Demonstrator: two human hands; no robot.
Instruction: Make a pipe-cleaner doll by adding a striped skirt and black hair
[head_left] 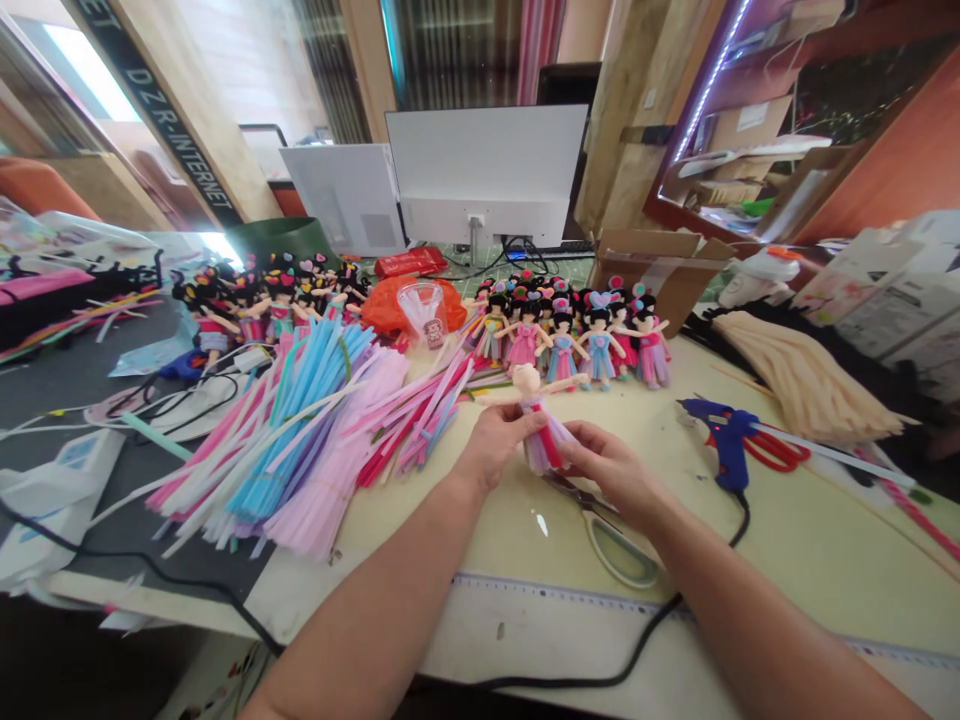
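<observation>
Between my two hands is a small pipe-cleaner doll (pixel 541 440) with a bare cream head, outstretched arms and a pink, red and lilac skirt. My left hand (pixel 491 440) pinches it at the waist, thumb across the front. On the other side, my right hand (pixel 609 468) grips the skirt's edge with bent fingers. Below the right hand lie scissors (pixel 619 550) with pale handles, their blades partly hidden by the hand. Left of my hands are bundles of coloured pipe cleaners (pixel 300 440) in pink, blue, white and lilac.
Rows of finished dolls (pixel 592 335) stand behind, with more dolls (pixel 277 300) at back left. To the right lie a blue glue gun (pixel 724 440), red-handled scissors (pixel 780 450) and beige pipe cleaners (pixel 802 370). A cardboard box (pixel 660 270) and a monitor (pixel 487 155) stand behind. A black cable crosses the front edge.
</observation>
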